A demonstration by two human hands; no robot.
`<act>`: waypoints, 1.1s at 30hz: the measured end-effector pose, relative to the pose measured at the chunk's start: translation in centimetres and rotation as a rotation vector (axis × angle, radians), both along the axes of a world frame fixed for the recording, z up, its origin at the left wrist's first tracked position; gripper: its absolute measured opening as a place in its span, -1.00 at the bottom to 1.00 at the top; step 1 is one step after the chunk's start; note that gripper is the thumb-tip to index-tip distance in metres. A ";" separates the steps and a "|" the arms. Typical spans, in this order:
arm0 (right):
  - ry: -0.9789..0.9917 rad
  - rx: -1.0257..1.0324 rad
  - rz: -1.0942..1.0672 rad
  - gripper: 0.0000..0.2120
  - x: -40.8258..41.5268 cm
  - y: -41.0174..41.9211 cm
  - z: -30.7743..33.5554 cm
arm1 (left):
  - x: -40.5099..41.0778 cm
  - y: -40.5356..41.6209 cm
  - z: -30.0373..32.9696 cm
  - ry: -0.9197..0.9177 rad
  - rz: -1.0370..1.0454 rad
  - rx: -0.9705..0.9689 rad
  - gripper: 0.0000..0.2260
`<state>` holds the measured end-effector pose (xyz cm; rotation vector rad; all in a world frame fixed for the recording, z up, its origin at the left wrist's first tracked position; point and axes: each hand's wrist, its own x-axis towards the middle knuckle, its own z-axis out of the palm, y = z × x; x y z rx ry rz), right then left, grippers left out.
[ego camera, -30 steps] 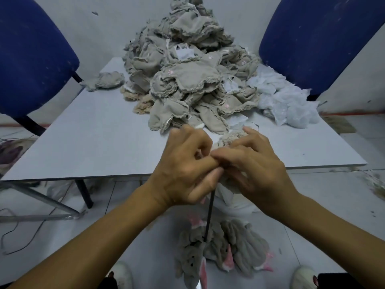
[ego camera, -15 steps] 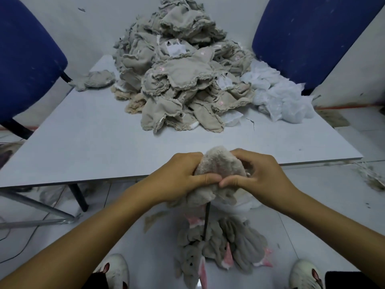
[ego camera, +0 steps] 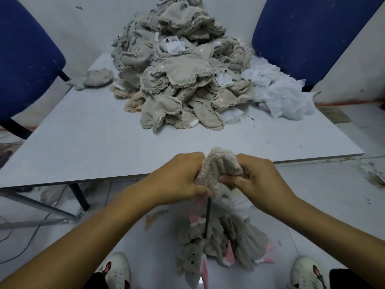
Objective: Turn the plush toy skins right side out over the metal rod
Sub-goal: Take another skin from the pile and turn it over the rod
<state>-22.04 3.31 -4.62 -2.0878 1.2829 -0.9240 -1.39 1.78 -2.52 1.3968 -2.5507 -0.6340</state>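
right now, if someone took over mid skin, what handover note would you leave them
Left hand and right hand both grip the fluffy beige plush skin, pulled down over the top of the thin dark metal rod.
Done: a small pile of turned grey-and-pink plush skins lies on the floor around the rod's base.
Left: finish this skin, then work through the big heap of inside-out beige skins on the grey table.

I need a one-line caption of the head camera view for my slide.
Both hands, left hand and right hand, grip a fuzzy plush skin atop the metal rod, before the table.
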 end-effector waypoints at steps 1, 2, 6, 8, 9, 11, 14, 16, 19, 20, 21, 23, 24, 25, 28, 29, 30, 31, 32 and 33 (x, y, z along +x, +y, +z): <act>0.018 -0.077 0.008 -0.88 0.0 0.1 0.2 | 0.1 -0.1 0.1 0.015 -0.003 -0.036 -0.62; 0.013 -0.128 0.007 -0.87 0.1 0.1 0.3 | 0.1 -0.1 0.3 0.069 -0.005 -0.076 -0.67; -0.270 -0.160 -0.081 -0.86 0.2 0.3 0.7 | 0.2 0.0 2.8 0.460 0.026 -0.208 -0.80; -0.365 -0.152 -0.081 -0.93 0.0 0.3 0.4 | -0.1 -0.2 4.0 0.550 0.007 -0.270 -0.77; -0.376 -0.129 -0.074 -0.96 -0.2 0.2 0.1 | -0.3 -0.3 4.2 0.546 -0.017 -0.310 -0.77; -0.354 -0.054 -0.073 -0.91 -0.5 0.3 -0.6 | -0.8 -0.1 4.0 0.491 -0.071 -0.360 -0.79; -0.289 0.005 -0.076 -0.80 -0.6 0.5 -1.4 | -1.1 0.1 2.8 0.493 -0.003 -0.181 -0.77; -0.213 -0.023 -0.092 -0.75 -0.5 0.5 -1.3 | -0.9 0.0 2.2 0.503 0.044 -0.079 -0.77; -0.149 -0.022 -0.062 -0.80 -0.6 0.3 -1.2 | -0.7 -0.2 1.4 0.298 0.001 -0.089 -0.55; -0.154 0.001 -0.049 -0.87 -0.7 0.3 -1.0 | -0.7 -0.2 1.2 0.207 -0.017 -0.068 -0.43; -0.155 0.012 -0.045 -0.85 -0.7 0.3 -1.0 | -0.7 -0.2 1.1 0.134 -0.025 -0.038 -0.32; -0.136 -0.013 -0.028 -0.76 -0.9 0.3 -0.9 | -0.7 -0.3 0.9 0.064 -0.017 -0.012 -0.24; -0.111 -0.049 -0.015 -0.76 -0.8 0.2 -0.8 | -0.8 -0.2 0.8 0.057 -0.015 -0.012 -0.25; -0.077 -0.086 -0.004 -0.78 -0.7 0.3 -0.8 | -1.0 -0.2 0.7 0.039 -0.012 -0.008 -0.27; 0.001 -0.151 -0.002 -0.80 -0.3 0.4 -1.2 | -1.2 0.0 0.1 -0.127 0.030 0.005 -0.32; 0.006 -0.150 -0.009 -0.81 -0.1 0.5 -1.4 | -1.1 0.1 -0.2 -0.172 0.048 0.000 -0.39; 0.005 -0.144 -0.015 -0.81 0.1 0.5 -1.6 | -1.1 0.1 -0.4 -0.195 0.062 -0.016 -0.46; 0.003 -0.143 -0.019 -0.80 0.3 0.6 -1.7 | -1.1 0.1 -0.6 -0.213 0.074 -0.032 -0.52; 0.011 -0.147 -0.027 -0.79 0.4 0.6 -1.8 | -1.0 0.1 -0.6 -0.231 0.082 -0.046 -0.54; 0.022 -0.149 -0.033 -0.78 0.4 0.5 -1.9 | -1.0 0.2 -0.7 -0.245 0.087 -0.059 -0.53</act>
